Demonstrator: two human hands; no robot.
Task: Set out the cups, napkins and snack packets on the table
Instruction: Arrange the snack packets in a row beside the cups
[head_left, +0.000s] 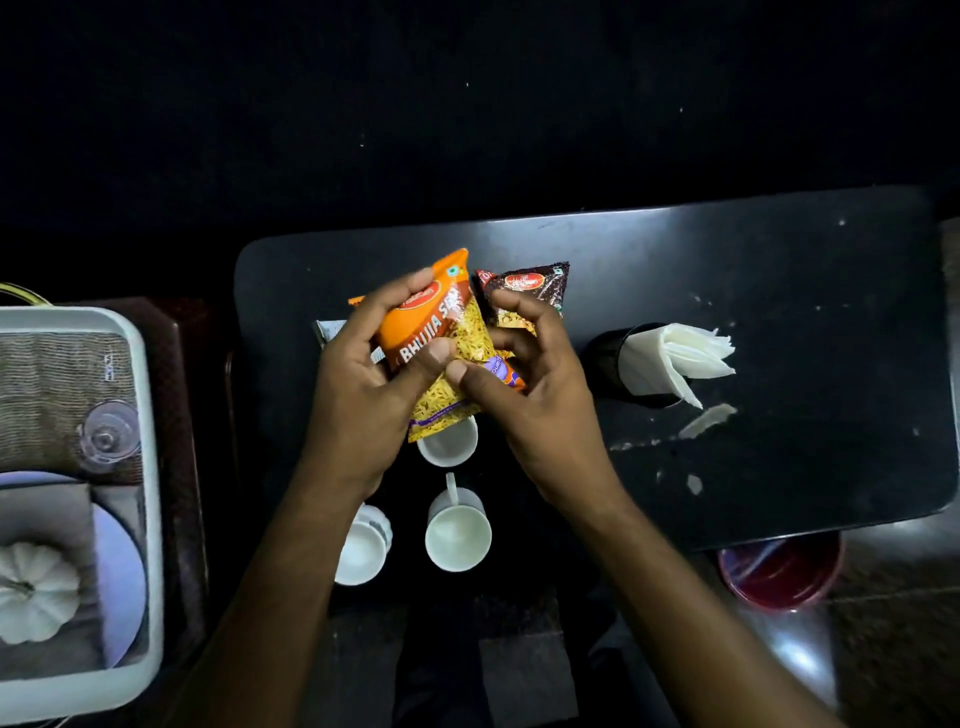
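Above the black table (779, 291), my left hand (363, 384) and my right hand (540, 395) both grip an orange snack packet (441, 332) marked "Bhujia". A dark brown snack packet (530, 288) sits behind it, pinched under my right fingers. A third, pale packet (328, 329) peeks out to the left of my left hand. Three white cups stand below the packets: one (448, 442) partly under the orange packet, one (458, 530) with its handle pointing away, one (363, 545) beside my left forearm. White napkins (675, 358) fan out of a dark holder (610, 358) to the right.
A white tray (150, 467) at the left holds a mat, an upturned glass (109, 434), a plate and a white pumpkin-shaped object (36, 592). A red bowl (779, 571) sits below the table's near right edge. Pale scraps lie on the table near the napkins.
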